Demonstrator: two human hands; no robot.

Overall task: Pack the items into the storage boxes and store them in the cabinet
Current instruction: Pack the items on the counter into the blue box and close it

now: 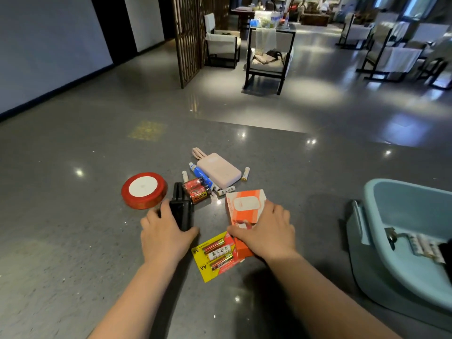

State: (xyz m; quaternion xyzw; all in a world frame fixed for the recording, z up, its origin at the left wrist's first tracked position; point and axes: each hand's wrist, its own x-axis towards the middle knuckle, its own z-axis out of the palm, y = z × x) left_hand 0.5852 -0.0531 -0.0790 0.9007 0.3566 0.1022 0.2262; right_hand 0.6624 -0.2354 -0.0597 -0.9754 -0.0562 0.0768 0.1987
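On the grey stone table, my left hand (165, 232) grips a black device (180, 211). My right hand (266, 231) lies on an orange and white box (244, 206), fingers closed over its near edge. A yellow AA battery pack (216, 255) sits between my hands, partly under the box. Further back lie a red ribbon roll (144, 190), red batteries (197, 190), a pink power bank (219, 170), a blue tube (199, 172) and loose white batteries (226, 191). The light blue storage box (401, 216) stands at the right with a few items inside.
The table's far edge (256, 126) runs across the middle of the view. Beyond it are dark-framed chairs (269, 57), a wooden lattice screen (188, 37) and a glossy floor. People sit far in the background.
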